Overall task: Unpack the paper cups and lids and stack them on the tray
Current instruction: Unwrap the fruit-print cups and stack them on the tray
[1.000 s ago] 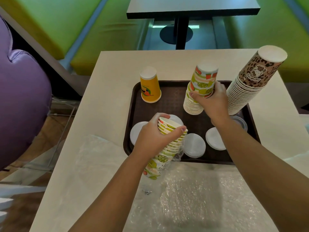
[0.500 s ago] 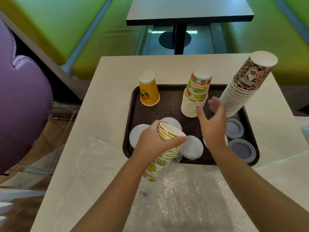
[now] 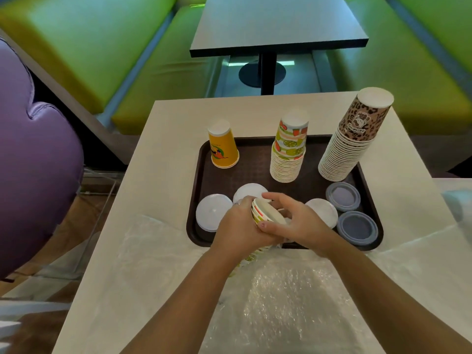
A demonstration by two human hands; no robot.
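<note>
Both my hands, left (image 3: 237,226) and right (image 3: 296,221), grip one nested fruit-print paper cup stack (image 3: 265,213) over the brown plastic tray (image 3: 255,172), which holds upturned cup stacks and round lids.

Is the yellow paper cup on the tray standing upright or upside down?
Upside down. The yellow paper cup stands on the dark brown plastic tray with its wide rim down and its closed white base up.

Brown tray (image 3: 201,175): orange cup (image 3: 223,149) at ten o'clock, citrus-print stack (image 3: 288,152) at twelve, leopard-print stack (image 3: 350,146) at two.
</note>
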